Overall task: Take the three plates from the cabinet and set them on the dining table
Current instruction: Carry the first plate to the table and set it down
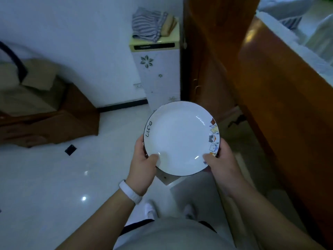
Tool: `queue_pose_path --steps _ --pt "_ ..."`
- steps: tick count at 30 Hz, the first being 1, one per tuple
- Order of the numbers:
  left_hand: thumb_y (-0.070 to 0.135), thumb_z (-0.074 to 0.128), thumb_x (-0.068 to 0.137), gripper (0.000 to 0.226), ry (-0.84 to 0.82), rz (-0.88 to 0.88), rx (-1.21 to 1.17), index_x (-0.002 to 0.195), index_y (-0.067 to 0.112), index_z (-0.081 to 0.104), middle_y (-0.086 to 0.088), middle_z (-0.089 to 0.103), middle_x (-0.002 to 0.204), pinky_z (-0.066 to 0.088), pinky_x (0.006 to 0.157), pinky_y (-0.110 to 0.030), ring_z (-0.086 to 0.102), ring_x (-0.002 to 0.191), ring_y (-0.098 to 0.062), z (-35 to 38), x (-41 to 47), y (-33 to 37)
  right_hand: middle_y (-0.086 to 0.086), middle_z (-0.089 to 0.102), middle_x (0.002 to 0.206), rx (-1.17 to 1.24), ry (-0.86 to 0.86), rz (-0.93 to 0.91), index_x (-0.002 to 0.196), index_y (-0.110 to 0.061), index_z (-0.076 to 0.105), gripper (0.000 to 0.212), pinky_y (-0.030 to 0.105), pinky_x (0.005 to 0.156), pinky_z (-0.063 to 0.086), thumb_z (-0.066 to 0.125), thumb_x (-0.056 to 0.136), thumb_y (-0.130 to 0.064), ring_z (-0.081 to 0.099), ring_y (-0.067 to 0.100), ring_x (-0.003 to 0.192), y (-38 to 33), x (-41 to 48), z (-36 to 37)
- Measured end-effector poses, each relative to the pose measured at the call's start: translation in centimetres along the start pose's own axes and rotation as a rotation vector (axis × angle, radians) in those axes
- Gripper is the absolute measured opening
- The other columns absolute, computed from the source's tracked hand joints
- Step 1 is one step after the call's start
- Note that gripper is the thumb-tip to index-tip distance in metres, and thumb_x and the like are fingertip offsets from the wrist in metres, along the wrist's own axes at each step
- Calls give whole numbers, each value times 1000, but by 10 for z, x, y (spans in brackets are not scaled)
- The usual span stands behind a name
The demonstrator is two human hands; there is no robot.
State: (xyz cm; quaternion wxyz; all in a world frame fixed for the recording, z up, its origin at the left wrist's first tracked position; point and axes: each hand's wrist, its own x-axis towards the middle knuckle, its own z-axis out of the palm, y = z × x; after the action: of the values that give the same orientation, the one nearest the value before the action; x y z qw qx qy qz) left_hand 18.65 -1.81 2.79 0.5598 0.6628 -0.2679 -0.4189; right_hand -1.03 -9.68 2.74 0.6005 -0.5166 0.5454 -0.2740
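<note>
A white plate (pixel 181 138) with a dark rim, the word "Life" on its left edge and small cartoon figures on its right edge is held level in front of me, above the floor. My left hand (pixel 143 166) grips its near-left rim, thumb on top. My right hand (pixel 220 163) grips its near-right rim, thumb on top. Whether more plates are stacked beneath it I cannot tell. A brown wooden cabinet (pixel 207 60) stands ahead on the right.
A white appliance (pixel 160 73) with flower prints and folded striped cloth (pixel 149 24) on top stands against the wall. A brown wooden piece (pixel 288 109) runs along the right. Brown furniture (pixel 54 121) with cardboard sits at left. Glossy white tiled floor (pixel 54 177) lies below.
</note>
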Motion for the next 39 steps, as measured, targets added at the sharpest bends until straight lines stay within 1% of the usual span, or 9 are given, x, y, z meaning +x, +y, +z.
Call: queue_pose_path --steps 3,8,12,15,18,20,25,30,39 --pt "-1 47 69 70 90 4 -60 134 28 45 -2 62 126 53 87 -54 59 114 -30 -25 -6 -4 -25 69 98 3 -68 9 98 -45 59 45 34 76 61 55 89 -1 66 9 97 -4 6 25" --pt "0 49 67 69 229 -1 -190 128 34 48 0 63 124 57 76 -39 63 109 -24 -72 -25 -9 -18 67 103 -61 -218 3 102 -35 57 40 22 61 56 54 90 4 65 9 94 -20 7 76" --pt "1 48 68 67 348 -9 -265 125 35 49 -2 64 123 54 69 -29 64 106 -22 -120 -42 -15 -20 68 91 -147 -309 -7 94 -34 58 43 29 72 59 54 88 8 66 6 84 -27 4 130" --pt "1 49 68 66 437 -4 -310 124 35 49 -1 65 122 56 73 -38 63 108 -25 -162 -56 -19 -17 70 92 -195 -392 -36 94 -34 58 41 16 62 55 54 88 7 66 2 79 -31 -4 176" --pt "1 49 69 66 515 12 -337 127 33 48 2 65 121 57 77 -46 63 109 -26 -208 -72 -23 -12 73 96 -231 -470 -40 98 -37 60 43 34 75 61 55 87 4 69 17 92 -35 -20 225" --pt "3 50 69 65 556 23 -348 125 35 49 5 66 118 58 71 -39 65 105 -21 -238 -85 -25 -11 74 96 -242 -522 -46 99 -39 62 44 47 83 60 56 85 2 69 22 95 -36 -31 257" --pt "4 49 69 64 665 33 -370 121 42 49 11 67 115 55 79 -47 64 105 -20 -308 -118 -37 -8 75 97 -223 -650 -64 105 -34 62 46 36 69 61 53 86 7 71 21 92 -36 -62 333" --pt "-3 48 77 64 802 69 -400 120 44 50 11 68 111 56 74 -41 65 100 -17 -369 -162 -48 -3 74 102 -275 -787 -95 105 -35 63 44 46 79 61 54 83 3 70 28 96 -33 -102 405" --pt "-7 47 82 64 1099 116 -514 130 36 46 8 65 120 55 69 -32 64 106 -18 -431 -235 -66 -3 73 107 -397 -1080 -163 114 -27 61 47 38 74 62 50 86 8 71 22 96 -32 -162 508"
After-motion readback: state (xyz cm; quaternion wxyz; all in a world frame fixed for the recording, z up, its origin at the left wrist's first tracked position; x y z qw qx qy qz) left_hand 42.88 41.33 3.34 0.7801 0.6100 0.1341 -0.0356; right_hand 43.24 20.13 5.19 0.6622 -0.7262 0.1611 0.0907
